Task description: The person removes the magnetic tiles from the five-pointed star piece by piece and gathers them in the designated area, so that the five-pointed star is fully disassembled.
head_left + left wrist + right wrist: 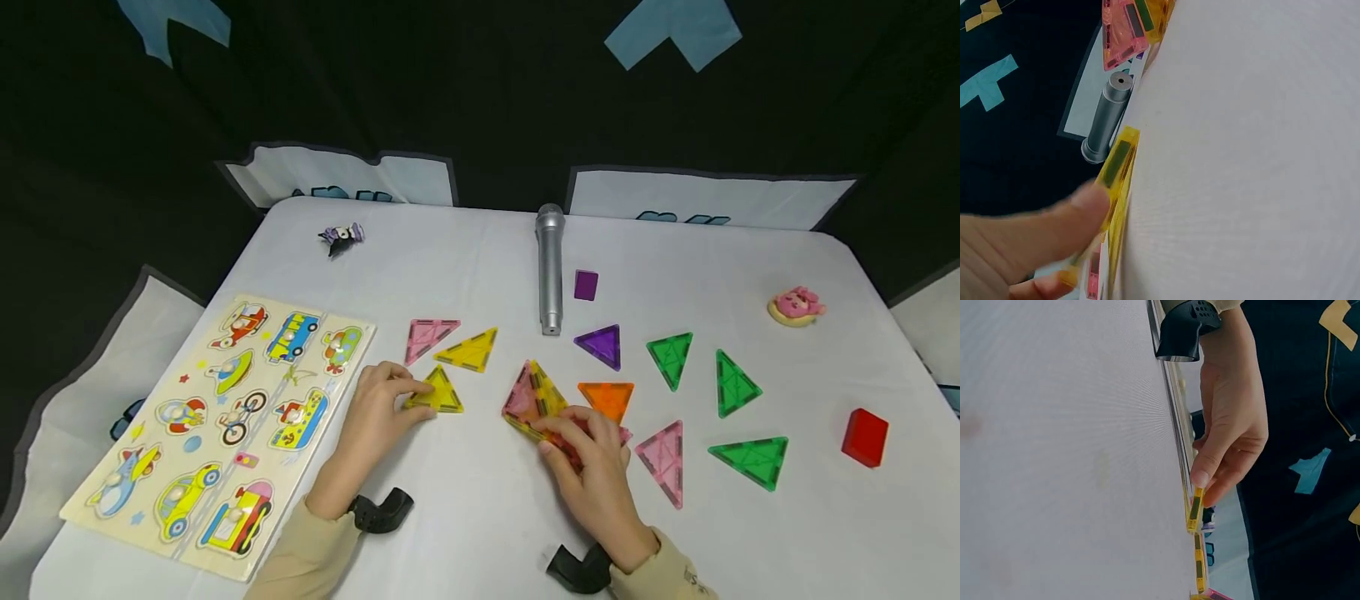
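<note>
My left hand (pixel 382 412) pinches a see-through yellow triangular magnetic tile (pixel 441 392) between thumb and fingers, just above or on the table. The left wrist view has this yellow tile (pixel 1124 145) edge-on by the thumb, and the right wrist view has the left hand (pixel 1232 419) gripping it too. My right hand (pixel 596 467) holds a small raised shape of joined pink, yellow and orange tiles (pixel 525 396), its fingers covering the near right part. Another yellow triangle tile (pixel 471 350) and a pink triangle tile (pixel 427 337) lie beyond the left hand.
Right of the shape lie an orange tile (pixel 609 398), a purple tile (pixel 602 345), a pink tile (pixel 666 462) and several green tiles (pixel 735 383). A microphone (pixel 551 267) and a purple block (pixel 586 285) lie behind. Left is a vehicle puzzle board (pixel 300 467); far right, a red block (pixel 865 437).
</note>
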The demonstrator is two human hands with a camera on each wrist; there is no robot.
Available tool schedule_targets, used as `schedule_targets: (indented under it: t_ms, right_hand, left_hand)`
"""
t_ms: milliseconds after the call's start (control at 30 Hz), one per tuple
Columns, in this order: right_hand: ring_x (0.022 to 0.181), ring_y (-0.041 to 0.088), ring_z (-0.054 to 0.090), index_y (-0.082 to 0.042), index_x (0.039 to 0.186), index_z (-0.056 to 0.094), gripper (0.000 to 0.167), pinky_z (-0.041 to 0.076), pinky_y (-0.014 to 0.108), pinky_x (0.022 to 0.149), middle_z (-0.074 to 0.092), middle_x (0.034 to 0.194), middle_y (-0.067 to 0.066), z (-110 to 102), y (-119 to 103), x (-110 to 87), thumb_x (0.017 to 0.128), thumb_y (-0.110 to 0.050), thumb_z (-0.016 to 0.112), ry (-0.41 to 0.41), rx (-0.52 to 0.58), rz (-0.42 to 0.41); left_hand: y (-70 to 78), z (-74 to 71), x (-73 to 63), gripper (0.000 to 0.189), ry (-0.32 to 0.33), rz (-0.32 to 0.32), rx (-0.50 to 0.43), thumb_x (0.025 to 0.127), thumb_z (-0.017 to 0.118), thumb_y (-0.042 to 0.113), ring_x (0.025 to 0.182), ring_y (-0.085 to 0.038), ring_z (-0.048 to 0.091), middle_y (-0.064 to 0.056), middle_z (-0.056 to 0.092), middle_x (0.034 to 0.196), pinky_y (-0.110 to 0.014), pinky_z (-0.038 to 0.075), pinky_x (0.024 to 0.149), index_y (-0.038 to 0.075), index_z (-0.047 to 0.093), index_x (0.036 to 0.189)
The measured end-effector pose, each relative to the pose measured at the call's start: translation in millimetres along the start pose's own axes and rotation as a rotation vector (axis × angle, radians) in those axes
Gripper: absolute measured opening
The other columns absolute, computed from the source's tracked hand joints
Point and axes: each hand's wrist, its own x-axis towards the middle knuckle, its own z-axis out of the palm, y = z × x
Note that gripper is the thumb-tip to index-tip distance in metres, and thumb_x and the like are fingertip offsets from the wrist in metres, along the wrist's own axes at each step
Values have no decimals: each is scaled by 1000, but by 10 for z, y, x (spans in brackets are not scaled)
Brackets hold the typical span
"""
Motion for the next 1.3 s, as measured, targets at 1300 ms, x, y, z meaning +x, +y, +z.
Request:
schedule_targets:
  t_ms: [1300]
  right_hand:
    - [95,17,52,-11,105,66,30,34,39,73,59,98,-1,-96,-60,-38,76,-15,73,17,-1,-17]
  left_hand:
    - [342,523,175,33,-547,-93,-862,71,75,1,63,-11,50,-8,60,78,-20,43,57,-6,59,99]
